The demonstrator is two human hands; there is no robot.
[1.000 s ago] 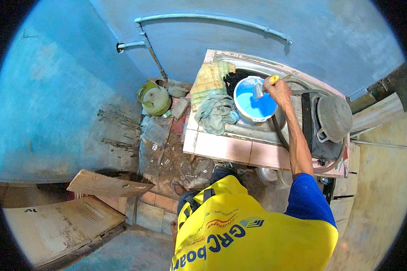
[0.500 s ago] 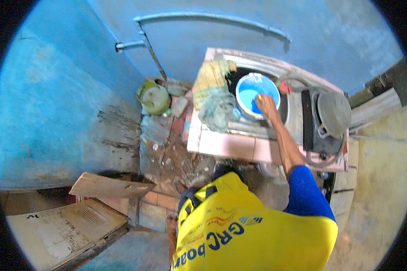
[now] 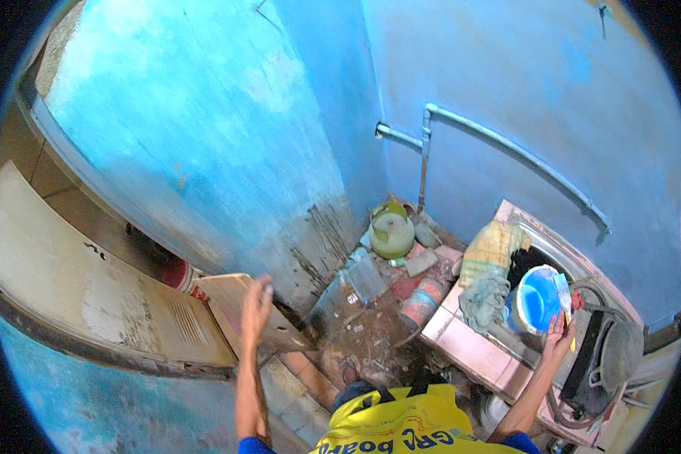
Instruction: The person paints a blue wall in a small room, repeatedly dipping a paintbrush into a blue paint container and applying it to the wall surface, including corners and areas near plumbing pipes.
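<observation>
My right hand is closed around a paintbrush, its bristles up and its yellow handle showing below the fingers. The brush is at the right side of a white bucket with bright blue paint inside. The bucket stands in the sink of a pink-tiled counter. At its left lie a grey-green cloth and a yellowish sack. My left hand is raised with fingers stretched out, holding nothing, in front of a wooden board; contact cannot be made out.
A green gas cylinder stands in the corner among rubble. A light blue pipe runs along the blue wall. Right of the bucket are a hose and a round grey pot. A beige panel lies at left.
My view has swung left. My right hand has come up out of the bucket, and the brush now shows. My left hand has come into view, raised.
</observation>
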